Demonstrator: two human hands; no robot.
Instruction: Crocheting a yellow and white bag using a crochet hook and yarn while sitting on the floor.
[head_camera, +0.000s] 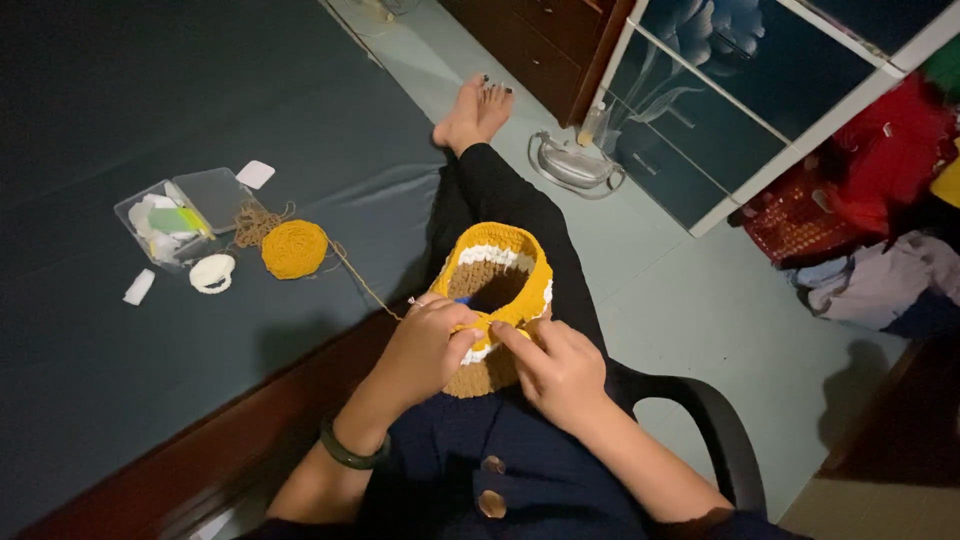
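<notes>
**Both hands pinch the rim of a crocheted basket**

Where the fingertips meet, both hands are closed on the near rim of a crocheted basket (497, 290), which sits in the person's lap. The left hand (428, 350) pinches the yellow edge from the left; something thin pokes out between its fingers, too small to tell what. The right hand (556, 368) grips the same edge just beside it, thumb on top. The basket is yellow with white bands and a brown base. A strand of yarn (360, 280) runs from the left hand up to a yellow yarn ball (294, 248) on the dark bed (150, 120). Beside the ball lie a white ring (211, 272) and an open clear plastic box (185, 215).
</notes>
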